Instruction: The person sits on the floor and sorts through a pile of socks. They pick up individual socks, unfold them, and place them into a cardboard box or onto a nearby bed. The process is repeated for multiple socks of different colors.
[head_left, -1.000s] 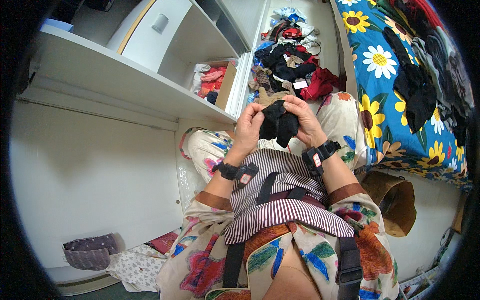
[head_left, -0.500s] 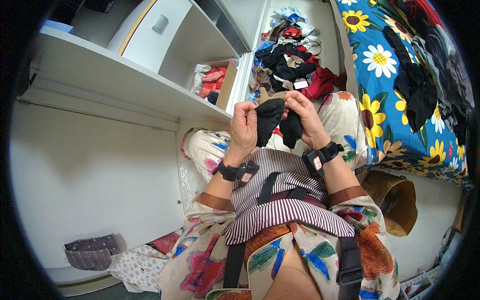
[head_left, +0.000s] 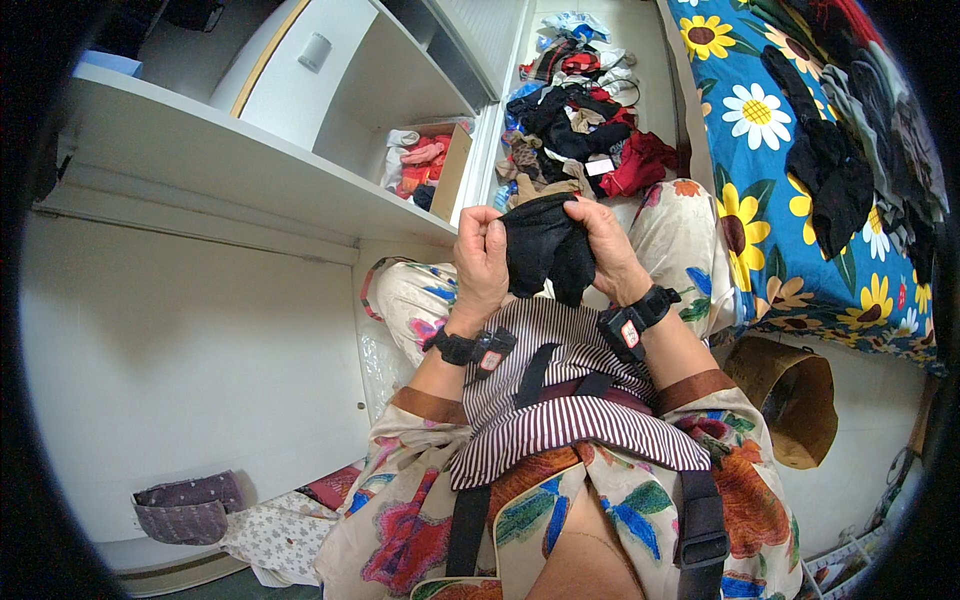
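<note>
A pair of black socks (head_left: 540,242) hangs in front of my lap, held by its upper edge with the toes downward. The two pieces overlap, so where one ends and the other begins is hard to see. My left hand (head_left: 481,262) pinches the left upper corner between thumb and fingers. Gripping the right upper corner is my right hand (head_left: 612,250). Just beyond the hands lies a heap of clothes and socks (head_left: 570,125) in black, red, tan and white, with a beige piece (head_left: 545,187) nearest the fingers.
To the left stands a white cabinet (head_left: 270,130) holding a cardboard box (head_left: 455,172) of red and white clothing. On the right, a blue flowered bed (head_left: 755,118) carries black socks (head_left: 835,185) and grey garments (head_left: 880,120). A brown paper bag (head_left: 800,405) sits below it.
The two black socks hung apart, one at each hand; now they are brought together and overlap in a wider spread. My right hand has shifted slightly, and the left stays almost in place.
</note>
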